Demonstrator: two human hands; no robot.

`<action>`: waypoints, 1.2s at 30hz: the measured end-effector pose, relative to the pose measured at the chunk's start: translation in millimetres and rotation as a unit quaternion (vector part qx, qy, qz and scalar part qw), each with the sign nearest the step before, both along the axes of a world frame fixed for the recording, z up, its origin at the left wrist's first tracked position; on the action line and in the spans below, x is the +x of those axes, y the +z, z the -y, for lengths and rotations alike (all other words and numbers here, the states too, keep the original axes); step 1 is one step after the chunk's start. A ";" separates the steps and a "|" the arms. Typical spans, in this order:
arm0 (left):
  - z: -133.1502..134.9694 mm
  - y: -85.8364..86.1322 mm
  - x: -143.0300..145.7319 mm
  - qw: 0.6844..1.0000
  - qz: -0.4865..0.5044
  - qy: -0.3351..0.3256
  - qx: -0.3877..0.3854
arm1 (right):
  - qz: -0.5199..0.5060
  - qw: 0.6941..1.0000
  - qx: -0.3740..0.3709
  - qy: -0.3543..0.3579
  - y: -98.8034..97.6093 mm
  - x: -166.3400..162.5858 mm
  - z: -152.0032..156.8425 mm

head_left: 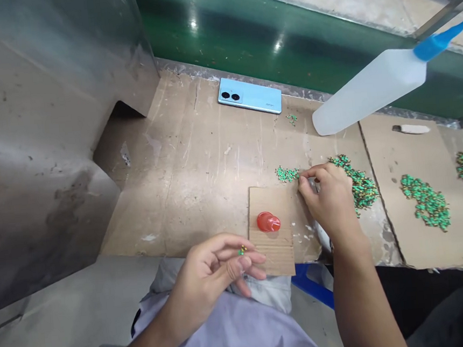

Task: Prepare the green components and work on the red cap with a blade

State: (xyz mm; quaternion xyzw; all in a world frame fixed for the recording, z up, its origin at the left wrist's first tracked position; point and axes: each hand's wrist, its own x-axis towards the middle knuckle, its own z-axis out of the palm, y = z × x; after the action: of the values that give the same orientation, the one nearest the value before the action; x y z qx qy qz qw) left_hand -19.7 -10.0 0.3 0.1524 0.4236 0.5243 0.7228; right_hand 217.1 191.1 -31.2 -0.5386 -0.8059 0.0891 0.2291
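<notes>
between close-set left fingertips, green pieces

The left hand and right hand are bare, with slim fingers, and the forearms are bare as far as they show; a loose, creased garment of pale lavender lies at the near side, with light grey cloth beyond its far edge

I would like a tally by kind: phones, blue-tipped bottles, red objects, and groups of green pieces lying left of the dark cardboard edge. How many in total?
Phone: 1
Blue-tipped bottle: 1
Red object: 1
Groups of green pieces: 3
Total: 6
</notes>
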 end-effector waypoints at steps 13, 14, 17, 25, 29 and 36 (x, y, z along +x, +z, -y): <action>-4.1 1.2 -0.8 0.998 -0.039 0.038 0.035 | -0.147 0.988 -0.044 -0.034 2.2 4.4 2.7; -3.5 1.0 -0.8 0.997 -0.044 0.043 0.036 | -0.157 0.986 -0.046 -0.030 1.4 3.6 1.6; -2.0 -1.1 -1.2 0.998 -0.038 0.044 0.024 | -0.183 0.982 -0.051 -0.020 2.5 2.1 -0.5; -10.6 10.3 9.1 0.986 -0.147 0.070 0.043 | -0.308 0.945 -0.109 0.018 39.6 -19.5 74.5; -12.4 15.9 17.0 0.964 -0.238 0.075 0.091 | -0.340 0.914 -0.170 0.141 54.4 -39.9 124.9; -12.4 19.8 16.2 0.914 -0.374 0.048 0.151 | -0.372 0.903 -0.184 0.113 46.6 -46.2 143.7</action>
State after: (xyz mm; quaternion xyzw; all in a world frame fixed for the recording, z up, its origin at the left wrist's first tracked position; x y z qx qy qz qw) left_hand -3.5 2.4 20.2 0.4244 0.5858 0.5206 0.4535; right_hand 170.8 47.4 15.3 -0.4045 -0.6863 0.4552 0.3977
